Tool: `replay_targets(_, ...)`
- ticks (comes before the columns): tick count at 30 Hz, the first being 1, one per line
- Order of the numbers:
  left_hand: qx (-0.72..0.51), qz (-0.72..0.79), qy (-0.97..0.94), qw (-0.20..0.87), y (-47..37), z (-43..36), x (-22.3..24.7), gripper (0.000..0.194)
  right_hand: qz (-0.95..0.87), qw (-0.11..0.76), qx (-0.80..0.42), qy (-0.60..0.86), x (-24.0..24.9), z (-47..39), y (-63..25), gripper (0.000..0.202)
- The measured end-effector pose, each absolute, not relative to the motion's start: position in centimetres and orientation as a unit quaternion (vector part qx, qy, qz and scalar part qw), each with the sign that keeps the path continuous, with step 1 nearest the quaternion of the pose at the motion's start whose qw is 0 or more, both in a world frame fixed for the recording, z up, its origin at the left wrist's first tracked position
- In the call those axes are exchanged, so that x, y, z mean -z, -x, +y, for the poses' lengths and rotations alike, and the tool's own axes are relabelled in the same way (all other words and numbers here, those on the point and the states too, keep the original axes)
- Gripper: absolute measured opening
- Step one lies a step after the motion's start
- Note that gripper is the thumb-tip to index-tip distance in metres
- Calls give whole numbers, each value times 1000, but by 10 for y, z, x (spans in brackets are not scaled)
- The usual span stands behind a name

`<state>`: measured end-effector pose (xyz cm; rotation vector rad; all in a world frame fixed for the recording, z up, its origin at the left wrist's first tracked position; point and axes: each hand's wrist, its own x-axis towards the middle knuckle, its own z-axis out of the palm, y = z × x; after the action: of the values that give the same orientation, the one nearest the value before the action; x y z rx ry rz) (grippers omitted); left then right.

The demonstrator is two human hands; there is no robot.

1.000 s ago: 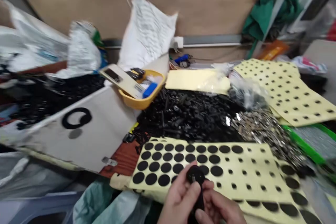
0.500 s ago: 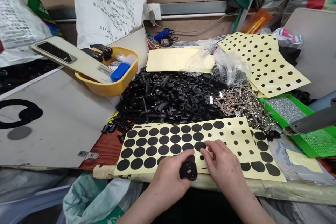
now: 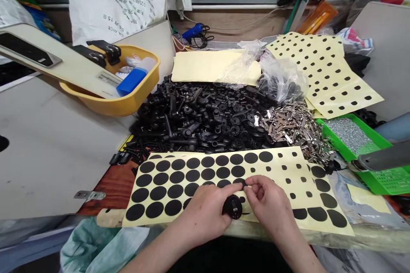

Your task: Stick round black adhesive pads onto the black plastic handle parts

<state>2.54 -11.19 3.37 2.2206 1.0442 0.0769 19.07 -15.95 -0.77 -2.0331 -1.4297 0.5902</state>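
Note:
A round black plastic part (image 3: 232, 207) is in my left hand (image 3: 208, 211), gripped between the thumb and curled fingers, with a small metal piece showing on its face. My left index finger reaches to a black round sticker (image 3: 238, 184) on the pale yellow sticker sheet (image 3: 205, 187). At the right edge of that sticker, my right hand (image 3: 265, 198) has thumb and index finger pinched together. The fingertips partly cover the sticker, so how far it is lifted cannot be seen. Rows of black discs remain left of my hands; small black dots lie to the right.
Beyond the sheet lies a heap of black plastic parts (image 3: 205, 115), beside a pile of small metal clips (image 3: 291, 126). A green basket (image 3: 381, 179) with small silvery pieces stands right, under a grey tool arm (image 3: 384, 155). A yellow tub (image 3: 128, 104) sits left.
My right thumb and index finger have closed together at the sticker's edge, and my left index finger has come close to them. The view has shifted slightly.

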Motion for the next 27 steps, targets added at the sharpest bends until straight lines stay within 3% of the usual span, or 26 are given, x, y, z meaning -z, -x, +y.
replay_targets(18, -37, 408, -848, 337, -29, -121, -24, 49, -510, 326, -271, 749, -1, -173, -179, 13)
replay_targets(24, -136, 424, -755, 482, -15, -112, -20, 49, -526, 328, -270, 737, -3, -176, -179, 13)
replay_targets(27, -106, 381, -768, 504, -13, -100, -34, 58, -545, 323, -271, 725, -2, -177, -181, 11)
